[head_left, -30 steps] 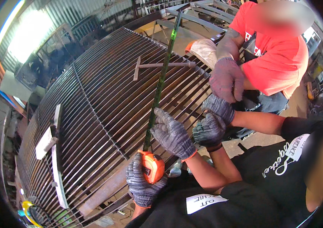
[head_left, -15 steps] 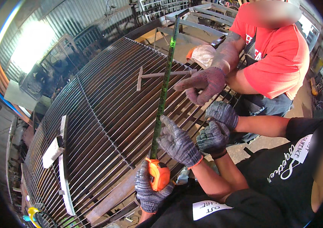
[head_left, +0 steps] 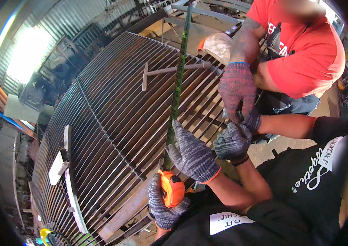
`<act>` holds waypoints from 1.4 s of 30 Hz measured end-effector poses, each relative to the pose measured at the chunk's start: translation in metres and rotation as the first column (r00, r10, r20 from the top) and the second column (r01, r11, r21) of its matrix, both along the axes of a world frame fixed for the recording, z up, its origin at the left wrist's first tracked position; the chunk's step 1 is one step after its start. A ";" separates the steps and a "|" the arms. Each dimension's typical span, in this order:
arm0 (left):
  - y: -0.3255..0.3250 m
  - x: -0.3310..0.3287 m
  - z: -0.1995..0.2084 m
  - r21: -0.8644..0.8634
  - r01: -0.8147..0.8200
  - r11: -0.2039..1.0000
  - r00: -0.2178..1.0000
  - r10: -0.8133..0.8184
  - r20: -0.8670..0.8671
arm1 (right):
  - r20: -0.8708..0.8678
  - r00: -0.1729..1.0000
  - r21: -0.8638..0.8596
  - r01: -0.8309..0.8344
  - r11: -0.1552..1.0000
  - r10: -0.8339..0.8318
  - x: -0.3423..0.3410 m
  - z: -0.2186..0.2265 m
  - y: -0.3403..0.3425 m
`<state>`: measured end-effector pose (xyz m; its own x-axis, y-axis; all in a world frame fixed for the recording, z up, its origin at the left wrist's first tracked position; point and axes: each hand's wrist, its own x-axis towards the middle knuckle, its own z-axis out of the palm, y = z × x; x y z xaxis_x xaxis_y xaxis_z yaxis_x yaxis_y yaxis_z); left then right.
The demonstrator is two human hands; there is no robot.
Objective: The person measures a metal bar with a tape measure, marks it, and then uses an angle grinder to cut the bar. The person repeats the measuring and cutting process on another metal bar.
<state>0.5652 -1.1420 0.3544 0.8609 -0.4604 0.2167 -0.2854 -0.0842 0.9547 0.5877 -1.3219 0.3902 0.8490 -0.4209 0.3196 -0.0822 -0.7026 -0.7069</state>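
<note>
My left hand [head_left: 165,207], in a grey knit glove with an orange cuff, grips an orange tape measure [head_left: 171,189]. From its case a long, dark green blade [head_left: 177,88] stretches away over a metal bar grating [head_left: 112,106]. Beside the blade is my right hand [head_left: 193,153], gloved the same way. Its index finger and thumb are extended with their tips at the blade's edge, not closed round it. A hammer-like tool [head_left: 144,77] with a long handle lies on the grating, its handle crossing behind the blade.
A co-worker in black has gloved hands [head_left: 233,141] close to my right hand. Another person, in a red shirt, reaches a maroon-grey glove [head_left: 237,88] down there. A metal bar [head_left: 72,192] and a pale block [head_left: 58,167] lie on the grating's left side.
The red-shirted person's gloved hand has swung from pointing left over the grating to down by the co-worker's hands. My right hand has shifted slightly; my left keeps its grip.
</note>
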 end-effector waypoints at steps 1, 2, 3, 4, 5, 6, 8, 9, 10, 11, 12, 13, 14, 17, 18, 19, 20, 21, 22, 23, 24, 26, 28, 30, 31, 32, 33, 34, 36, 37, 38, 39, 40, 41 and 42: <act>-0.001 -0.002 0.003 -0.029 -0.017 0.999 0.998 0.015 -0.065 | -0.062 0.998 -0.033 0.025 0.999 -0.027 0.000 0.001 0.001; -0.005 -0.005 0.009 -0.057 -0.038 0.998 0.991 0.030 -0.130 | -0.030 0.999 -0.079 0.020 0.997 -0.022 0.000 -0.002 0.001; -0.009 -0.007 0.013 -0.083 -0.058 0.995 0.980 0.041 -0.193 | -0.080 0.997 -0.044 0.019 0.999 -0.023 0.000 0.000 0.001; -0.011 -0.008 0.016 -0.072 -0.060 0.996 0.978 0.044 -0.204 | -0.129 0.991 -0.009 0.019 1.000 -0.020 -0.002 0.007 0.003; -0.012 -0.008 0.018 -0.061 -0.062 0.996 0.976 0.048 -0.214 | -0.178 0.984 0.027 0.019 0.999 -0.014 -0.002 0.012 0.003; -0.014 -0.008 0.020 -0.051 -0.061 0.997 0.974 0.048 -0.223 | -0.212 0.977 0.012 0.019 1.000 -0.016 -0.001 0.013 0.002; -0.012 -0.008 0.020 -0.025 -0.065 0.998 0.983 0.059 -0.175 | -0.273 0.962 0.008 0.027 1.000 -0.024 0.000 0.021 0.000; -0.011 -0.008 0.019 -0.014 -0.070 0.997 0.987 0.067 -0.147 | -0.300 0.954 0.005 0.027 1.000 -0.024 -0.001 0.025 -0.001; -0.011 -0.009 0.017 -0.008 -0.092 0.996 0.983 0.089 -0.162 | -0.302 0.953 0.018 0.019 1.000 -0.013 -0.001 0.027 -0.003; -0.011 -0.011 0.015 -0.001 -0.114 0.993 0.978 0.112 -0.177 | -0.305 0.952 0.030 0.010 1.000 -0.001 -0.001 0.029 -0.004; -0.011 -0.012 0.015 0.006 -0.137 0.991 0.972 0.135 -0.192 | -0.308 0.951 0.042 0.001 0.999 0.012 -0.002 0.030 -0.004; -0.013 -0.013 0.017 -0.011 -0.134 0.991 0.967 0.129 -0.219 | -0.314 0.949 0.041 0.007 0.999 0.006 -0.002 0.031 -0.005; -0.016 -0.013 0.022 -0.027 -0.133 0.991 0.962 0.122 -0.245 | -0.321 0.947 0.040 0.013 0.999 0.001 -0.002 0.032 -0.004; -0.017 -0.012 0.024 -0.036 -0.118 0.992 0.962 0.105 -0.251 | -0.354 0.935 0.045 -0.002 0.999 0.018 -0.002 0.037 -0.007; -0.017 -0.012 0.023 -0.032 -0.110 0.993 0.966 0.099 -0.239 | -0.365 0.930 0.048 -0.012 0.999 0.028 -0.001 0.038 -0.008; -0.019 -0.013 0.026 -0.014 -0.139 0.990 0.952 0.130 -0.278 | -0.344 0.939 0.037 -0.008 0.999 0.020 -0.001 0.036 -0.007; -0.022 -0.015 0.030 0.005 -0.167 0.986 0.935 0.161 -0.315 | -0.322 0.947 0.026 -0.004 1.000 0.012 0.000 0.032 -0.007; -0.026 -0.016 0.033 0.022 -0.196 0.980 0.917 0.191 -0.350 | -0.298 0.955 0.012 0.000 1.000 0.004 0.000 0.030 -0.006; -0.027 -0.016 0.032 -0.047 -0.238 0.970 0.882 0.196 -0.429 | -0.283 0.959 0.013 0.007 1.000 -0.003 0.001 0.030 -0.006; -0.029 -0.015 0.031 -0.111 -0.284 0.953 0.841 0.192 -0.506 | -0.268 0.963 0.014 0.014 1.000 -0.010 0.001 0.030 -0.005; -0.030 -0.014 0.029 -0.125 -0.264 0.956 0.865 0.177 -0.470 | -0.254 0.967 0.013 0.021 1.000 -0.017 0.001 0.030 -0.005; -0.023 -0.012 0.026 -0.073 -0.164 0.984 0.950 0.138 -0.281 | -0.308 0.951 0.021 0.018 1.000 -0.010 0.003 0.035 -0.005; -0.020 -0.013 0.025 -0.015 -0.110 0.994 0.978 0.106 -0.179 | -0.300 0.954 0.013 0.014 1.000 -0.010 0.003 0.035 -0.005; -0.020 -0.016 0.025 -0.027 -0.141 0.990 0.946 0.127 -0.298 | -0.233 0.972 -0.010 0.018 1.000 -0.020 0.002 0.028 -0.004; -0.019 -0.016 0.024 -0.041 -0.123 0.992 0.952 0.107 -0.286 | -0.246 0.969 -0.008 0.016 1.000 -0.017 0.002 0.028 -0.005; -0.018 -0.014 0.022 -0.054 -0.103 0.993 0.958 0.084 -0.275 | -0.259 0.966 -0.005 0.016 1.000 -0.016 0.002 0.030 -0.006; -0.017 -0.014 0.021 -0.068 -0.080 0.994 0.963 0.060 -0.263 | -0.273 0.962 -0.002 0.018 1.000 -0.018 0.002 0.031 -0.006; -0.016 -0.016 0.019 -0.104 -0.094 0.990 0.961 0.062 -0.271 | -0.267 0.963 -0.025 0.033 0.999 -0.038 0.001 0.035 -0.005; -0.015 -0.011 0.014 -0.141 -0.084 0.986 0.987 0.063 -0.147 | -0.115 0.991 -0.060 0.059 0.996 -0.066 0.010 0.011 -0.005; -0.013 -0.013 0.013 -0.162 -0.092 0.982 0.979 0.060 -0.192 | -0.078 0.994 -0.125 0.066 0.990 -0.077 0.011 0.013 -0.010; -0.006 -0.015 0.014 -0.183 -0.098 0.978 0.970 0.053 -0.238 | -0.081 0.994 -0.123 0.061 0.991 -0.071 0.003 0.012 0.006; -0.008 -0.011 0.011 -0.227 -0.116 0.967 0.964 0.054 -0.262 | -0.260 0.965 -0.098 -0.004 0.995 -0.022 0.006 0.027 0.005; -0.006 -0.007 0.006 -0.124 -0.076 0.989 0.988 0.057 -0.146 | -0.219 0.975 -0.092 0.019 0.996 -0.039 0.004 0.025 0.002; -0.008 -0.004 0.006 -0.101 -0.036 0.994 0.985 0.018 -0.173 | -0.177 0.983 -0.086 0.041 0.995 -0.055 0.002 0.023 -0.002; -0.006 -0.001 0.008 -0.074 -0.023 0.997 0.982 0.008 -0.191 | -0.204 0.979 -0.032 0.017 0.999 -0.023 0.005 0.024 0.000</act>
<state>0.5643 -1.1480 0.3619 0.8965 -0.4353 0.0822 -0.0975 -0.0129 0.9952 0.5932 -1.3216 0.4145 0.8892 -0.4312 0.1525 -0.2372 -0.7198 -0.6524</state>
